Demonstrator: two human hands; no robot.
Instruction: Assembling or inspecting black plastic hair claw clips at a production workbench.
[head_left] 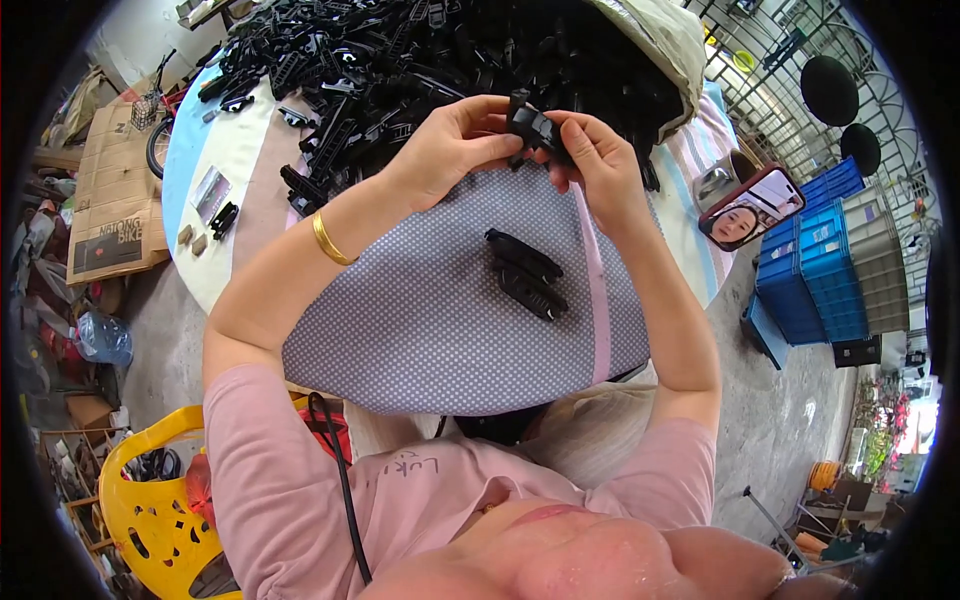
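A black plastic part (538, 130) with raised sections is held up over the far half of the round table. My left hand (458, 150) pinches its left end between thumb and fingers. From the other side my right hand (602, 160) grips the right end, thumb on top, and some of its fingers are hidden behind. Two long black plastic parts, an upper one (525, 256) and a lower one (532, 293), lie side by side on the grey patterned cloth (430, 330) below my hands. Beyond my hands spreads a big heap of similar black parts (400, 60).
A phone (752, 208) leans on a metal cup (722, 175) at the table's right side. A small black piece (224, 220) and a clear packet (210, 193) lie at the left. Blue crates (830, 270) stand right of the table, a yellow chair (165, 535) at near left.
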